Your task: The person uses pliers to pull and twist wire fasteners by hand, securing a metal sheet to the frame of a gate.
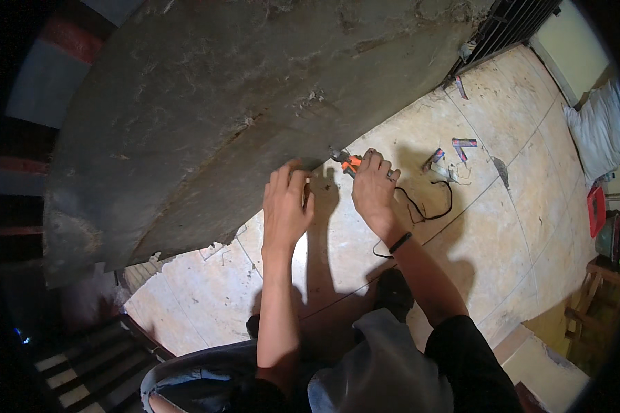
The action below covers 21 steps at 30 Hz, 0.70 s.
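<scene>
A large worn grey panel (207, 117), with torn fuzzy patches on its face, slants across the upper left above the tiled floor. My right hand (375, 189) is closed round orange-and-black pliers (351, 164), whose metal jaws meet the panel's lower edge. To the left of them, my left hand (286, 210) lies against the same edge, its fingers slightly bent over the grey surface and its thumb apart. Nothing shows in the left hand, though its palm side is hidden. A black cord or strap (434, 215) curls on the floor beside my right wrist.
Small printed strips (464, 146) and scraps lie on the tiles (517, 227) to the right. Beyond them are a white cushion or sack (599, 127), a red plastic object (596, 212) and wooden furniture (596, 303). A dark barred grille (506, 31) stands at the far end.
</scene>
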Each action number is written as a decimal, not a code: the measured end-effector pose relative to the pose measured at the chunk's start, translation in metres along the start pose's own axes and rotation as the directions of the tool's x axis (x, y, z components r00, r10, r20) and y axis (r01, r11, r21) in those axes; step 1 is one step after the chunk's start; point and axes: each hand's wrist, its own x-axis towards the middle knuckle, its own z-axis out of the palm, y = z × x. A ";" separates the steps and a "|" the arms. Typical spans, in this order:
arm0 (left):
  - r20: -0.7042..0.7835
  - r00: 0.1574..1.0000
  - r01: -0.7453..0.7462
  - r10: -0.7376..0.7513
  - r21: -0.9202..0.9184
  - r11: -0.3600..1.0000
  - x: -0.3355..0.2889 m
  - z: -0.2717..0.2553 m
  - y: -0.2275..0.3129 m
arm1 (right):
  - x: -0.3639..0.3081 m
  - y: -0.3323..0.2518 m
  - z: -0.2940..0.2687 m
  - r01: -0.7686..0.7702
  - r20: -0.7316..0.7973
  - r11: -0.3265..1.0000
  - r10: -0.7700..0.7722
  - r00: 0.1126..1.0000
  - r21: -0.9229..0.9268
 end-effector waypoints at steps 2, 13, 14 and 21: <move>-0.008 1.000 -0.021 0.021 0.012 1.000 0.001 0.002 0.000 | -0.002 -0.001 0.002 0.008 0.021 1.000 -0.007 1.000 -0.028; 0.040 0.999 0.025 -0.029 0.083 0.996 0.001 0.002 0.007 | -0.002 -0.006 0.010 -0.046 0.156 0.975 0.012 0.988 0.216; 0.042 0.999 0.023 -0.027 0.083 0.996 0.001 0.003 0.006 | -0.004 -0.006 0.013 -0.075 0.133 0.949 0.036 0.990 0.305; 0.057 0.997 0.039 -0.043 0.075 0.996 0.001 0.001 0.007 | -0.012 -0.018 0.012 -0.289 0.366 0.756 0.071 0.928 0.587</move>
